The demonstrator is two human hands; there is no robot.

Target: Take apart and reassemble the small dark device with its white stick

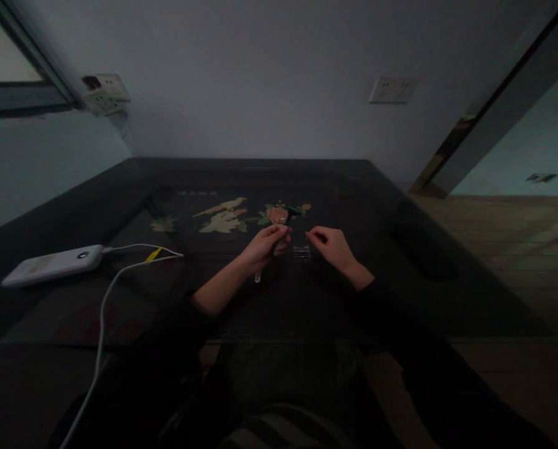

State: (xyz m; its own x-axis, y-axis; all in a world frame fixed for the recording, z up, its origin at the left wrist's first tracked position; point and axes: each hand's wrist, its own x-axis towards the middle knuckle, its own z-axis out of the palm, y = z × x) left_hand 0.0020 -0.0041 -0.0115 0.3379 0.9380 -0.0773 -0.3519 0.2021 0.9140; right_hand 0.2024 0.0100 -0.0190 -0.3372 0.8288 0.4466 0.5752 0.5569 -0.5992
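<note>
Dimly lit room, dark printed surface [367,206]

From the head camera, I see the left hand [266,245] with its fingers closed around a dark T-headed tool [292,212], in front of a printed flower [274,214]. The right hand [334,245] curls its fingertips close; I cannot tell whether they hold anything. Between the hands lies a small clear case [302,253]. A white power bank [49,265] rests far left; double sockets [394,90] mark the pale wall [251,81].
</note>
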